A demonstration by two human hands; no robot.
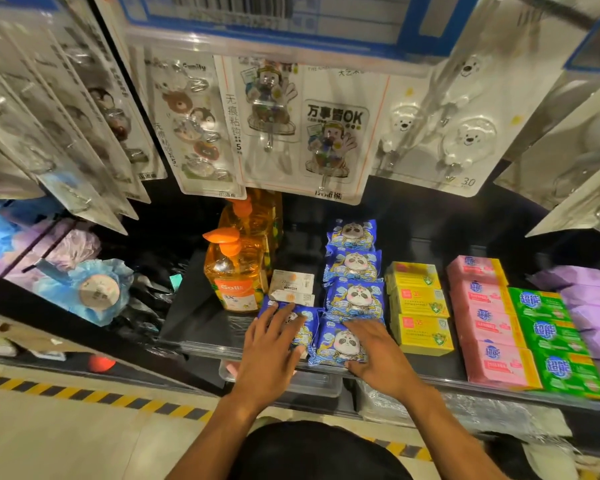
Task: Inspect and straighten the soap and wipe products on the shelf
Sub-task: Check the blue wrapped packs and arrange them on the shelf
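Blue panda-print wipe packs (354, 268) run in a row from the shelf's back to its front edge. My left hand (271, 348) lies with fingers straight on a front wipe pack (309, 327). My right hand (378, 355) rests flat on the pack beside it (340, 344). Yellow soap boxes (421, 306), pink soap bars (489, 327) and green soap bars (555, 341) stand in rows to the right. Two small white soap boxes (291, 287) sit just behind my left hand.
Orange pump bottles (236, 268) stand at the left of the black shelf (201, 323). Purple packs (589, 306) fill the far right. Blister cards of adhesive hooks (333, 133) hang above. Blue bath puffs (94, 289) lie left; striped tape marks the floor.
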